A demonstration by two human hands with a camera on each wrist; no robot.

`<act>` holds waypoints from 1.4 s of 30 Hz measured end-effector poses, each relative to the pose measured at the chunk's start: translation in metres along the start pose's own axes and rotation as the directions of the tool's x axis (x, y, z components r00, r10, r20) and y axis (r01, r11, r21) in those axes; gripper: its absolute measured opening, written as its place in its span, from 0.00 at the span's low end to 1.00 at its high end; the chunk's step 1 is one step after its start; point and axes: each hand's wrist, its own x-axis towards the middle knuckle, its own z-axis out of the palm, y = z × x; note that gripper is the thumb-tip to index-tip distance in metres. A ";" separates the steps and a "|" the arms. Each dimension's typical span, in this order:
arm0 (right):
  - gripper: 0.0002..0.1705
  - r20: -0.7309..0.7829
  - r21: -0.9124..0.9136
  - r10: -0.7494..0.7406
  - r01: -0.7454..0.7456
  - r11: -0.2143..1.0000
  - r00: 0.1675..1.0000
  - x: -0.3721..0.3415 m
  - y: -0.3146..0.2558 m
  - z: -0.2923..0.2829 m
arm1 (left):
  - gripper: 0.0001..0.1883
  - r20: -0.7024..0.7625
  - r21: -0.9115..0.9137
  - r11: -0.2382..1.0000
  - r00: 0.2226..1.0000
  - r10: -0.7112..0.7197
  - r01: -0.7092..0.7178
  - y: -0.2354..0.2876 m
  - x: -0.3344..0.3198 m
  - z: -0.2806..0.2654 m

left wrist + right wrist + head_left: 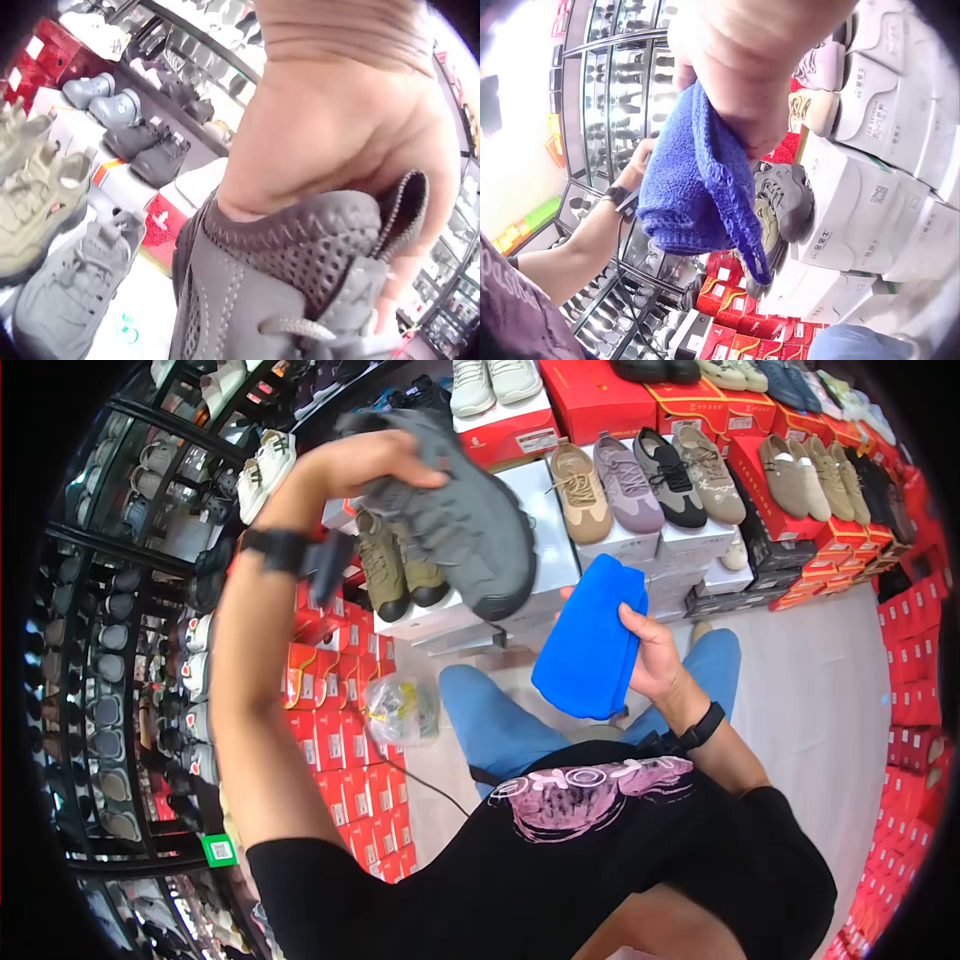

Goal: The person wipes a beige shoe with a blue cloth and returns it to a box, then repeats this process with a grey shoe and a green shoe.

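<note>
My left hand (372, 460) grips a dark grey sneaker (470, 525) by its heel end, with the thumb lying over the upper. In the left wrist view the hand (337, 135) is at the collar of this sneaker (255, 300), next to its pull loop. Another grey sneaker (75, 292) stands on a white box below. My right hand (655, 655) holds a folded blue cloth (592, 640) in front of the body, thumb on its near face. Up close, the cloth (694, 180) looks like terry towelling and hangs down from the right hand (735, 82).
Olive sneakers (385, 565) stand on white boxes beside the grey one. Further right come tan (580, 490), lilac (628, 480) and black shoes on boxes. Shelves of shoes (110, 690) line the left. Red boxes (350, 780) are stacked near a clear plastic bag (402, 710) on the floor.
</note>
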 end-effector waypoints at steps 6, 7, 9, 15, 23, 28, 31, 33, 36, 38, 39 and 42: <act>0.22 -0.241 0.097 -0.013 0.038 0.995 0.971 0.017 0.004 -0.019 | 0.16 0.191 -0.197 0.961 0.969 -0.159 0.196 -0.016 0.128 0.064; 0.22 -0.282 0.110 -0.003 0.036 0.993 0.959 0.023 0.008 -0.024 | 0.16 0.190 -0.202 0.959 0.969 -0.158 0.197 -0.025 0.138 0.068; 0.20 -0.335 0.129 0.015 0.030 0.991 0.942 0.036 0.015 -0.035 | 0.17 0.161 -0.026 0.981 0.969 -0.188 0.194 -0.038 0.154 0.071; 0.18 -0.367 0.163 0.055 0.006 0.987 0.929 0.076 0.027 -0.053 | 0.27 0.069 0.235 0.944 0.965 -0.252 0.230 -0.069 0.188 0.070; 0.17 -0.442 -0.010 -0.083 0.088 0.996 0.893 0.109 0.023 -0.059 | 0.28 -0.031 0.463 0.870 0.984 -0.176 0.170 -0.070 0.222 0.072; 0.17 -0.506 -0.032 -0.106 0.104 0.994 0.856 0.116 0.016 -0.057 | 0.23 0.030 0.713 0.701 1.000 -0.007 -0.017 -0.090 0.255 0.077; 0.17 -0.467 -0.016 -0.125 0.133 0.991 0.875 0.117 0.018 -0.063 | 0.22 -0.104 0.644 0.764 0.994 0.029 0.045 -0.094 0.247 0.080; 0.17 -0.481 -0.051 -0.125 0.115 0.992 0.868 0.109 0.021 -0.064 | 0.24 -0.215 0.514 0.858 0.966 0.143 -0.013 -0.091 0.226 0.075; 0.17 -0.483 -0.129 -0.092 0.033 0.991 0.871 0.091 0.025 -0.041 | 0.25 -0.346 0.271 0.962 0.936 0.063 0.035 -0.095 0.197 0.058; 0.17 -0.480 -0.167 -0.059 -0.025 0.986 0.875 0.089 0.033 -0.036 | 0.28 -0.456 0.107 0.994 0.888 0.061 -0.014 -0.121 0.187 0.046; 0.15 -0.452 -0.135 -0.006 -0.062 0.989 0.892 0.093 0.039 -0.039 | 0.29 -0.483 0.094 0.996 0.874 0.049 -0.004 -0.137 0.184 0.041; 0.13 -0.406 -0.079 0.090 -0.134 0.988 0.909 0.108 0.053 -0.035 | 0.31 -0.479 0.093 0.993 0.877 -0.015 0.068 -0.162 0.170 0.042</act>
